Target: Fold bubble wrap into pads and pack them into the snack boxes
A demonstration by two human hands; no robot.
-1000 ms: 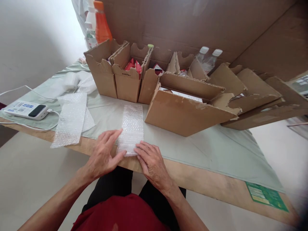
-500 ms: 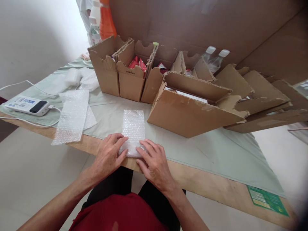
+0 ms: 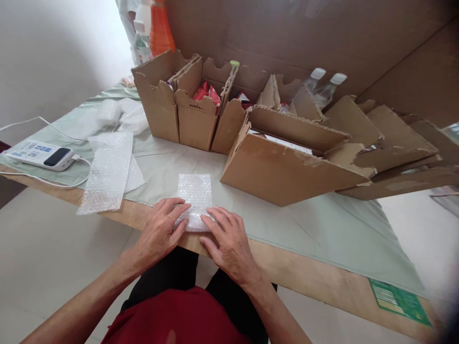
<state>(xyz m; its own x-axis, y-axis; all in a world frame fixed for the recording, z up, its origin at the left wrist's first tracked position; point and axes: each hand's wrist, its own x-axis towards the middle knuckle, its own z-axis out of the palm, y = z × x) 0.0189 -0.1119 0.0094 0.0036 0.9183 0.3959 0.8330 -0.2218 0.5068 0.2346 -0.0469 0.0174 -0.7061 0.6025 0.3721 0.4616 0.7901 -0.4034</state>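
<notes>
A short strip of clear bubble wrap [image 3: 194, 188] lies on the cloth at the table's front edge, in the middle of the view. Its near end is folded over into a thicker band. My left hand [image 3: 167, 222] grips the left side of that band, fingers on top and thumb at the near edge. On the right side my right hand [image 3: 225, 236] grips it the same way, with the fingers curved over it. Anything inside the fold is hidden from me. To the left, more bubble wrap sheets [image 3: 109, 167] lie flat, overhanging the table edge.
Cardboard bins [image 3: 197, 119] holding packets stand along the back, and a wider cardboard box [image 3: 287, 167] is close on the right. A white power bank [image 3: 41, 155] with a cable sits at left, near wrapped bundles [image 3: 132, 117]. Clear bottles [image 3: 326, 91] stand behind the bins.
The far end of the bubble wrap has come nearer to me, and the flat part is shorter. Both hands have barely moved.
</notes>
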